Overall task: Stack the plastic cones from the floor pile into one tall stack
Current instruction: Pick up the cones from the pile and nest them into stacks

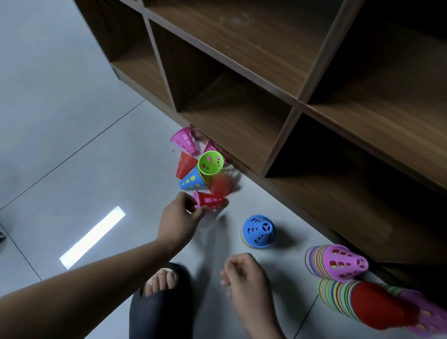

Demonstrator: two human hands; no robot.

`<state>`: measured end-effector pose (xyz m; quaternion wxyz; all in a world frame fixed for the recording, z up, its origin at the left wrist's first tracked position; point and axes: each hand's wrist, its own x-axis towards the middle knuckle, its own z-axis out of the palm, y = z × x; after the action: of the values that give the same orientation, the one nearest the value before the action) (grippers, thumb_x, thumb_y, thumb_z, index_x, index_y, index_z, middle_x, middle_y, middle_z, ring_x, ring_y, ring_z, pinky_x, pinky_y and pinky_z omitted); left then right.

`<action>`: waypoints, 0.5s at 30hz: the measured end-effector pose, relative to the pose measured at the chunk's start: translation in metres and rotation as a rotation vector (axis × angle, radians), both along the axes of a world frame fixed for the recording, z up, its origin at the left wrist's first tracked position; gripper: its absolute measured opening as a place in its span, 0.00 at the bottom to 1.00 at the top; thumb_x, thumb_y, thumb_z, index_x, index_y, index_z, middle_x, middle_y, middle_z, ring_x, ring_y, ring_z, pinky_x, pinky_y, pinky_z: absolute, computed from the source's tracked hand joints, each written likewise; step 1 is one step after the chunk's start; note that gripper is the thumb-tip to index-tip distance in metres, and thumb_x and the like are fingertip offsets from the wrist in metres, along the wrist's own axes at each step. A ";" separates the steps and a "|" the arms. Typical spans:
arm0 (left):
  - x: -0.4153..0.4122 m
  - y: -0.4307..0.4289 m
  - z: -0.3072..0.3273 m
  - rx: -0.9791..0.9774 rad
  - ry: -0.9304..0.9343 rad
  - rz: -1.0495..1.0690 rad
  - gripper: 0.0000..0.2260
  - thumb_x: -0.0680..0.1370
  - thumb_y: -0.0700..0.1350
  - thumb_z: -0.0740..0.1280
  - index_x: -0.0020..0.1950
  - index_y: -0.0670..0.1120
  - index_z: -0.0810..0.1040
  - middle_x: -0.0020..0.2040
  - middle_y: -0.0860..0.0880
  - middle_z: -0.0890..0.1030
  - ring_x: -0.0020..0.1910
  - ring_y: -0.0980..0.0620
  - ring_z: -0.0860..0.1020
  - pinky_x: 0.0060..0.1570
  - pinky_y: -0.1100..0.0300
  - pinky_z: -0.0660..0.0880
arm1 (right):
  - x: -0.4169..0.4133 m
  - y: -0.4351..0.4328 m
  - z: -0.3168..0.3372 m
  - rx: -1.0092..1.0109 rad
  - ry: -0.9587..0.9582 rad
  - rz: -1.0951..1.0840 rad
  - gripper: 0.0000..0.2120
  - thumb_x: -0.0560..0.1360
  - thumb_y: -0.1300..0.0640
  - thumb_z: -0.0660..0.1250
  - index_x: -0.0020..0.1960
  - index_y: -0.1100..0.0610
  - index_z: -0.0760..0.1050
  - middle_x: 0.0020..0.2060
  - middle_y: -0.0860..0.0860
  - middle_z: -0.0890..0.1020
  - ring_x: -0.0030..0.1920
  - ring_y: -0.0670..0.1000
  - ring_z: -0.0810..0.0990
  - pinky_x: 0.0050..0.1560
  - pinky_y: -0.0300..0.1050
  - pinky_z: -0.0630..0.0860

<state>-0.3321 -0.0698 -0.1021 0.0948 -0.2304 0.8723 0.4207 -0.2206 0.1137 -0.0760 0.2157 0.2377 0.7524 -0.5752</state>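
My left hand (181, 215) is extended forward and pinches the near end of a red cone (211, 200), which lies on its side on the floor (65, 109). Just beyond it, the pile (202, 165) of pink, red, green and blue cones lies against the base edge of the wooden shelf unit (247, 92). My right hand (243, 272) is loosely curled and holds nothing. A blue cone (259, 231) stands alone on the floor. At right, beside the shelf base, are a pink-topped stack (334, 262) and a blurred red-topped stack (340, 297).
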 end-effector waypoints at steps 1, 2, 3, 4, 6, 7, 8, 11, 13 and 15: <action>-0.001 -0.002 -0.002 -0.004 -0.009 0.000 0.12 0.77 0.55 0.75 0.48 0.51 0.76 0.44 0.54 0.82 0.43 0.50 0.81 0.42 0.51 0.76 | -0.003 -0.006 0.000 0.016 0.021 0.023 0.04 0.79 0.55 0.69 0.47 0.46 0.78 0.40 0.46 0.87 0.41 0.47 0.86 0.46 0.51 0.80; -0.003 -0.005 -0.003 -0.005 -0.016 -0.001 0.12 0.77 0.56 0.75 0.48 0.51 0.76 0.44 0.54 0.83 0.44 0.50 0.81 0.44 0.50 0.77 | -0.008 -0.010 0.000 0.038 0.049 0.045 0.05 0.79 0.54 0.69 0.49 0.44 0.77 0.43 0.45 0.86 0.44 0.44 0.85 0.47 0.49 0.80; -0.005 -0.008 -0.004 -0.009 -0.020 -0.007 0.12 0.78 0.56 0.75 0.48 0.51 0.77 0.44 0.54 0.83 0.44 0.51 0.81 0.44 0.50 0.77 | -0.014 -0.016 -0.001 0.056 0.073 0.063 0.06 0.79 0.54 0.69 0.51 0.43 0.77 0.46 0.43 0.86 0.47 0.42 0.84 0.50 0.44 0.80; -0.006 -0.011 -0.004 -0.016 -0.022 -0.021 0.11 0.78 0.56 0.74 0.48 0.51 0.78 0.44 0.55 0.83 0.44 0.51 0.81 0.45 0.51 0.77 | -0.021 -0.020 0.000 0.076 0.099 0.081 0.07 0.80 0.55 0.68 0.53 0.44 0.77 0.49 0.42 0.85 0.49 0.41 0.82 0.52 0.40 0.78; -0.009 -0.018 -0.003 -0.028 -0.017 -0.063 0.07 0.80 0.53 0.73 0.50 0.51 0.80 0.45 0.56 0.83 0.45 0.53 0.82 0.45 0.53 0.77 | -0.038 -0.031 0.002 0.105 0.161 0.109 0.10 0.80 0.57 0.67 0.59 0.45 0.75 0.56 0.41 0.82 0.53 0.40 0.80 0.57 0.39 0.76; -0.009 -0.021 -0.002 -0.024 -0.013 -0.076 0.05 0.81 0.52 0.72 0.50 0.52 0.81 0.45 0.56 0.83 0.45 0.53 0.82 0.45 0.54 0.77 | -0.048 -0.036 0.003 0.117 0.194 0.119 0.12 0.81 0.58 0.66 0.62 0.47 0.75 0.59 0.41 0.80 0.55 0.40 0.79 0.58 0.40 0.75; -0.009 -0.024 -0.001 -0.016 -0.007 -0.077 0.04 0.81 0.51 0.72 0.51 0.52 0.82 0.45 0.57 0.84 0.45 0.54 0.82 0.44 0.56 0.76 | -0.059 -0.041 0.003 0.132 0.227 0.124 0.14 0.81 0.60 0.65 0.65 0.49 0.74 0.61 0.43 0.79 0.57 0.42 0.78 0.58 0.39 0.74; -0.004 -0.033 0.001 0.011 -0.001 -0.035 0.04 0.82 0.51 0.71 0.50 0.53 0.83 0.44 0.57 0.84 0.46 0.56 0.82 0.43 0.58 0.75 | -0.094 -0.056 0.001 0.219 0.346 0.125 0.20 0.80 0.63 0.64 0.70 0.49 0.72 0.65 0.47 0.75 0.64 0.49 0.76 0.62 0.43 0.72; 0.001 -0.039 0.001 0.033 0.002 -0.002 0.05 0.82 0.52 0.71 0.50 0.53 0.84 0.44 0.57 0.86 0.47 0.55 0.82 0.47 0.55 0.78 | -0.117 -0.063 -0.003 0.286 0.409 0.125 0.25 0.78 0.64 0.65 0.73 0.50 0.70 0.68 0.49 0.73 0.69 0.52 0.74 0.66 0.50 0.74; 0.007 -0.046 0.002 0.071 0.003 0.023 0.06 0.82 0.53 0.70 0.50 0.53 0.85 0.44 0.56 0.86 0.47 0.55 0.83 0.49 0.54 0.79 | -0.138 -0.068 -0.008 0.376 0.441 0.138 0.27 0.76 0.66 0.65 0.74 0.52 0.70 0.71 0.51 0.72 0.70 0.55 0.73 0.67 0.52 0.74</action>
<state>-0.3247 -0.1155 -0.1000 0.0967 -0.2364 0.8542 0.4530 -0.3582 0.0459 -0.0843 0.0379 0.0913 0.8888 -0.4474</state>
